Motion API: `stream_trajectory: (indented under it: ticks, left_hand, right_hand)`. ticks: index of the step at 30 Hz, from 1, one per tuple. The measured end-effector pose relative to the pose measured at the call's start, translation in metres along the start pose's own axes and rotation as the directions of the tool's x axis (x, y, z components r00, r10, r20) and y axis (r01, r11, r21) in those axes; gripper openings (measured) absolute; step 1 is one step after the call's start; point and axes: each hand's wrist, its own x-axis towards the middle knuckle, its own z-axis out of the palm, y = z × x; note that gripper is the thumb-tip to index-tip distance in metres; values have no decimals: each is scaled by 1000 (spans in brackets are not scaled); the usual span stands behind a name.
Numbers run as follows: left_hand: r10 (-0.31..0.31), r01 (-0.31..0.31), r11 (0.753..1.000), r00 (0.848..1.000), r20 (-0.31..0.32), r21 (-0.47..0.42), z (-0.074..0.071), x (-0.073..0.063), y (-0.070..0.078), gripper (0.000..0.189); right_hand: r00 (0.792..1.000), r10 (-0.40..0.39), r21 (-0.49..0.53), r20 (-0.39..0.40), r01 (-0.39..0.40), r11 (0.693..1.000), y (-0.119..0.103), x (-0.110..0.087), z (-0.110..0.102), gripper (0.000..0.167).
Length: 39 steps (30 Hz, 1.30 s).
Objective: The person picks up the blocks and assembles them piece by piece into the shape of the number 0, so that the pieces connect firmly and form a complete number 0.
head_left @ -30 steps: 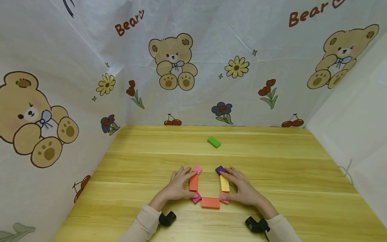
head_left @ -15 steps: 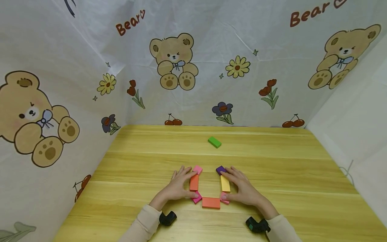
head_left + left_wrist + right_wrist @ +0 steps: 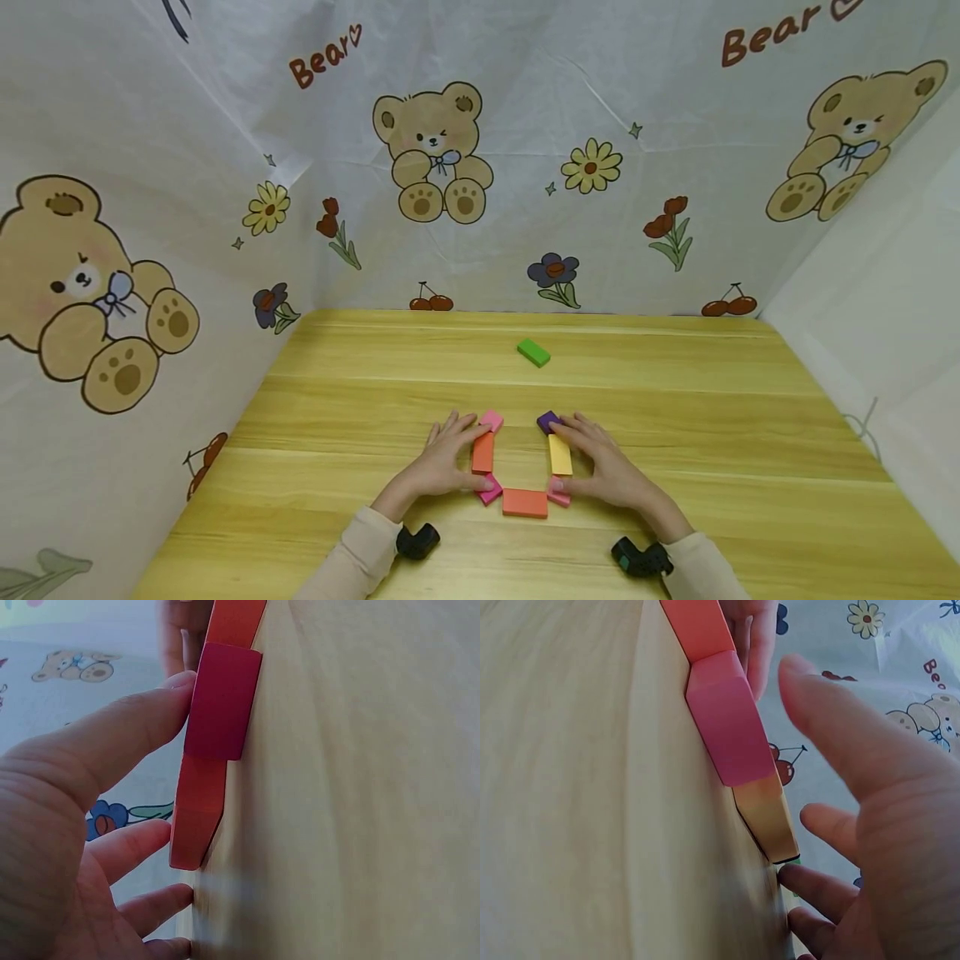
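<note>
Several toy blocks form a U open at the far side. My left hand [image 3: 438, 465] lies along its left arm, fingers spread. Its thumb touches the magenta block [image 3: 223, 701], and its index finger reaches the orange block [image 3: 483, 454] and light pink block [image 3: 492, 420]. My right hand [image 3: 609, 468] spans the right arm. Its thumb is over the pink block [image 3: 731, 724], a gap showing in the right wrist view. Its index fingertip is at the purple block [image 3: 548, 422], beside the yellow block [image 3: 560, 455]. A coral block [image 3: 525, 503] makes the near side.
A green block [image 3: 534, 352] lies apart, farther back on the wooden table [image 3: 675, 375]. Behind rises a bear-printed cloth [image 3: 510, 233]. Black wrist devices, left [image 3: 417, 542] and right [image 3: 640, 557], sit at both sleeves. A thin cord [image 3: 868, 429] shows at the right.
The whole head view has shifted slightly to the right. Hands and blocks keep their places relative to one another.
</note>
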Motion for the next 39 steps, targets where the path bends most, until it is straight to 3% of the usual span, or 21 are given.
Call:
stream_trajectory:
  ticks: [6, 11, 18, 22, 31, 39]
  left_hand:
    - [14, -14, 1000, 1000, -7, 11, 1, 0, -1, 85]
    - [23, -23, 1000, 1000, -14, 1, 2, 0, -2, 86]
    - [23, -23, 1000, 1000, -13, -1, 2, 2, -2, 86]
    - [17, -17, 1000, 1000, -10, 3, 2, 1, -3, 86]
    - [17, -16, 1000, 1000, -21, 15, 2, 0, -3, 86]
    - [6, -6, 1000, 1000, -10, 13, 2, -1, -2, 84]
  right_hand:
    - [998, 64, 62, 21, -65, 996, 1, 2, -6, 79]
    - [997, 69, 68, -35, -66, 995, 4, 13, -17, 71]
    - [991, 42, 8, -127, -42, 999, 14, 48, -40, 59]
    - [986, 74, -11, -152, -77, 997, 23, 72, -51, 58]
    - [978, 169, -23, -122, -173, 985, 41, 122, -60, 55]
    - [974, 218, -45, -65, -221, 974, 43, 147, -56, 57]
